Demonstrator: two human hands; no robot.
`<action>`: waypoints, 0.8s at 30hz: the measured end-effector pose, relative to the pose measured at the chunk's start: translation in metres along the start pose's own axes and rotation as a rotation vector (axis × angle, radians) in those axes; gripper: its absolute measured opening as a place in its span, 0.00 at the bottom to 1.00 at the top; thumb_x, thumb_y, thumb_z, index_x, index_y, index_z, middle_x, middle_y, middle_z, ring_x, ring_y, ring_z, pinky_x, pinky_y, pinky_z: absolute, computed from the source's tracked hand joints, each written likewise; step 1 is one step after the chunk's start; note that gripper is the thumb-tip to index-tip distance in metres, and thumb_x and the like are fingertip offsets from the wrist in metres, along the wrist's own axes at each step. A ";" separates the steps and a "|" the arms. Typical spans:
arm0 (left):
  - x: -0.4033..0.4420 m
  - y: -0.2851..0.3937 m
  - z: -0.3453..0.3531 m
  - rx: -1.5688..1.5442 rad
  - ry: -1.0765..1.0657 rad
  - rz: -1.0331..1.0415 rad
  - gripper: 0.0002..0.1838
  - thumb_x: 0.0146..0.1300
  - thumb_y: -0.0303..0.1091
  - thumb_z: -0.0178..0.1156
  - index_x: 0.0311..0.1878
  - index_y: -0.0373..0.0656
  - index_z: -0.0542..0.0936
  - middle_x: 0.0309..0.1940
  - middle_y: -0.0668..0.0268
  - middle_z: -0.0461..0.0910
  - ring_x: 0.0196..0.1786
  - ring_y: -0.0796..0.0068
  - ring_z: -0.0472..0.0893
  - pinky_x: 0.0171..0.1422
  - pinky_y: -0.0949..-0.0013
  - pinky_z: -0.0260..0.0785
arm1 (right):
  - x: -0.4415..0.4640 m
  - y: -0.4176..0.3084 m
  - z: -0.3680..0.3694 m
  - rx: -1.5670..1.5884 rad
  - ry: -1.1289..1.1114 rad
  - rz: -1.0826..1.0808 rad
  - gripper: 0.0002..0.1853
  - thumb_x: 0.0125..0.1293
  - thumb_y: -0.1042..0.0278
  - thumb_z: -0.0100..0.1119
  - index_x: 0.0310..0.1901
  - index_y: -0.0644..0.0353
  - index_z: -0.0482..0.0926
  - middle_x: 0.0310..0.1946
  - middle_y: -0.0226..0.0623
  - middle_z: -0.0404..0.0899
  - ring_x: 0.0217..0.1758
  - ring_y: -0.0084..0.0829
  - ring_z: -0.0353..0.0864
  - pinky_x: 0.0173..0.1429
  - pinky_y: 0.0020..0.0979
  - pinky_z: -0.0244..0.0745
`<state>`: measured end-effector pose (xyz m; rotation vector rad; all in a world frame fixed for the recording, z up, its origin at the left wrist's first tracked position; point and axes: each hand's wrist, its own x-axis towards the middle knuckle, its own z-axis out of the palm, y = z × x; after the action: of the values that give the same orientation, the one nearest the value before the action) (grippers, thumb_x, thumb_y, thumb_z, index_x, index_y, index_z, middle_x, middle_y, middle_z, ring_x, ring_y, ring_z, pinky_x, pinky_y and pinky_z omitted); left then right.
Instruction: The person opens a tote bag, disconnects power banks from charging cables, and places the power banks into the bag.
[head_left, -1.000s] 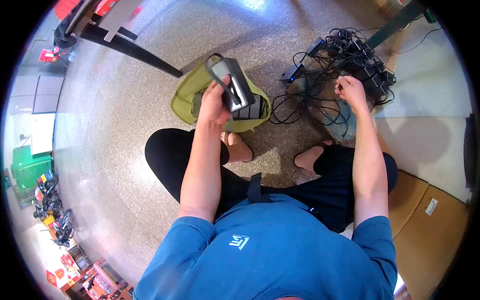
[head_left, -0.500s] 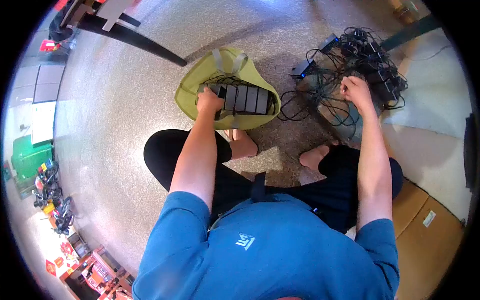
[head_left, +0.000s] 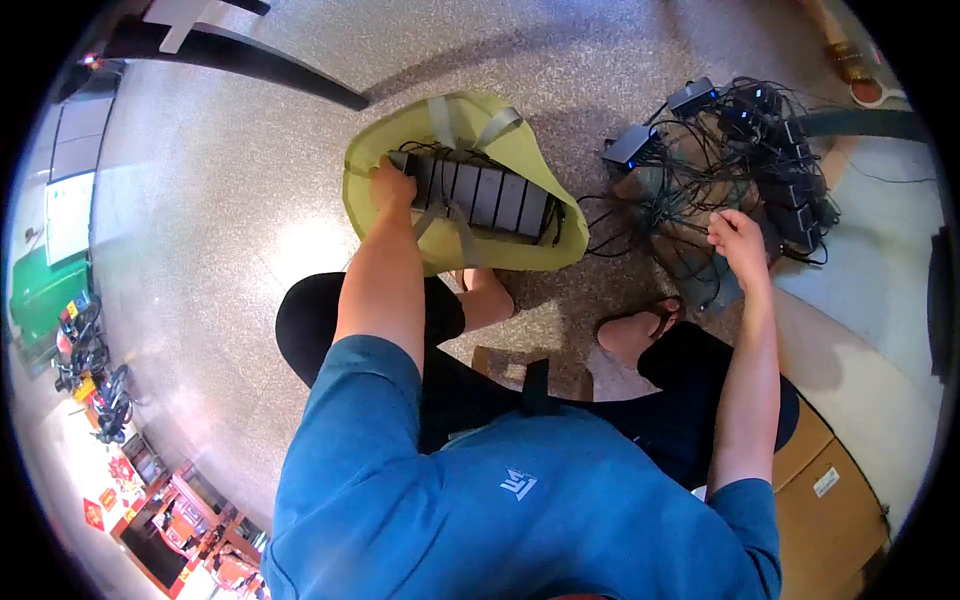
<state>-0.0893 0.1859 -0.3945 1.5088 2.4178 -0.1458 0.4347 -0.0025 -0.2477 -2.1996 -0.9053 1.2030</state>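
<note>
A yellow-green bag [head_left: 560,240] with grey straps lies open on the floor. Several grey, black-edged box-shaped devices [head_left: 485,195] stand in a row inside it. My left hand [head_left: 392,188] reaches into the bag's left side, its fingers closed on a dark grey box-shaped device [head_left: 402,162] at the row's end. To the right lies a tangle of black cables [head_left: 690,190], among dark adapters or boxes, some with small blue lights. My right hand [head_left: 738,242] hovers at the near side of this tangle, thumb and fingers pinched together; whatever is between them is too small to name.
Two small boxes with blue lights, one of them a dark box [head_left: 630,147], sit at the tangle's left edge. A black table leg [head_left: 300,75] reaches in at upper left. Flattened cardboard [head_left: 825,490] lies at lower right, and a green container [head_left: 50,300] stands far left.
The left hand has moved left inside the bag, with the dark device now at the row's left end. The right hand has stayed beside the cables. The camera view has shifted slightly.
</note>
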 end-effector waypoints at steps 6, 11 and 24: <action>0.018 -0.011 0.016 0.049 -0.038 -0.017 0.33 0.51 0.44 0.76 0.59 0.47 0.73 0.54 0.58 0.82 0.56 0.53 0.82 0.53 0.52 0.79 | 0.017 0.005 0.002 -0.107 -0.025 -0.056 0.13 0.69 0.61 0.62 0.40 0.64 0.83 0.28 0.30 0.82 0.31 0.19 0.80 0.34 0.23 0.70; 0.016 -0.006 0.019 0.036 0.052 -0.052 0.30 0.51 0.45 0.75 0.54 0.43 0.74 0.52 0.57 0.81 0.55 0.53 0.82 0.52 0.51 0.78 | 0.023 0.010 0.007 -0.107 -0.027 -0.113 0.14 0.68 0.60 0.63 0.40 0.66 0.82 0.26 0.32 0.82 0.31 0.22 0.81 0.36 0.27 0.72; 0.007 0.015 0.052 -0.195 -0.195 -0.183 0.19 0.62 0.41 0.59 0.50 0.36 0.81 0.54 0.49 0.81 0.56 0.50 0.81 0.58 0.53 0.75 | 0.005 0.009 -0.004 -0.486 -0.009 -0.276 0.16 0.64 0.57 0.64 0.41 0.64 0.83 0.37 0.46 0.84 0.40 0.45 0.84 0.46 0.40 0.76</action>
<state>-0.0695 0.1864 -0.4453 1.1351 2.3334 -0.0871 0.4425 -0.0053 -0.2541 -2.3172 -1.5814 0.9325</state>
